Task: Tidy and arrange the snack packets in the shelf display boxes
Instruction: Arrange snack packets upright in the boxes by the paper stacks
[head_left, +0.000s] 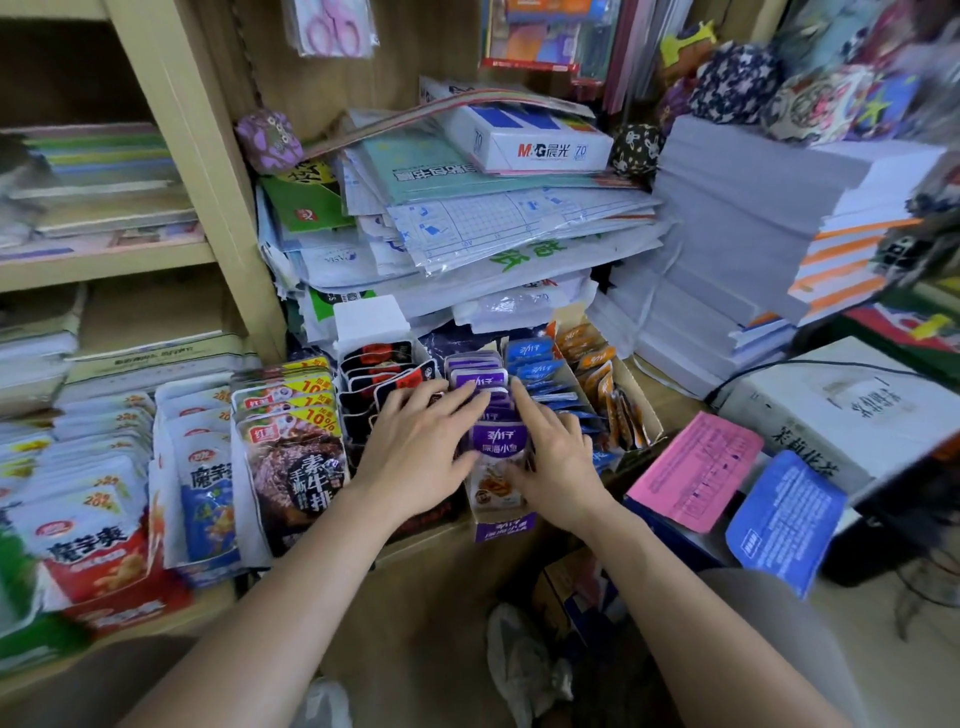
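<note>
Both hands flank the purple packets (498, 441) in their box (503, 526) — left hand (415, 457) spread flat, right hand (558, 457) pressing, fingers loose.

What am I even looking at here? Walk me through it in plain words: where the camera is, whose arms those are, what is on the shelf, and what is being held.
There is only one picture, taken by a wide-angle camera worn on a person's head, looking forward and down. No machine is involved: the two bare arms belong to that person.

The left hand and the right hand press in from either side on a row of small purple snack packets standing in a narrow cardboard display box. Neither hand has lifted anything; they seem to be squaring up the row.

Beside it stand a box of black and red packets on the left, then blue packets and orange packets on the right. Larger dark packets with yellow corners lie further left. Stacked paper and stationery fills the shelf behind.
</note>
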